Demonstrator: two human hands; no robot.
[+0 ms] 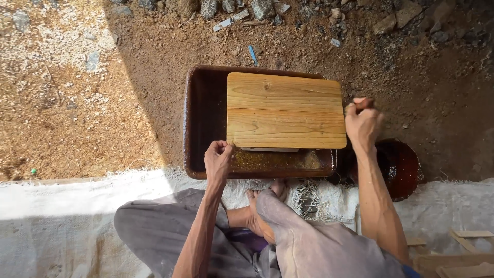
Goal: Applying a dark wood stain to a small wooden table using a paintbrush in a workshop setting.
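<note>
The left hand (218, 158) is curled closed at the near left corner of a pale wooden board (286, 109), fingers gripping its edge. The right hand (363, 122) is likewise closed in a fist against the board's right edge, holding that side. Between the hands, the board lies flat and level across a dark brown rectangular tray (198, 121), covering its right portion; amber liquid shows in the tray just below the board's near edge. Just beyond the right wrist sits a round dark bowl (404, 167) of glossy liquid. Nearer the person than both hands, a whitish cloth (77, 206) covers the ground, bearing crossed legs. Wooden slats (465, 242) lie behind the right forearm.
</note>
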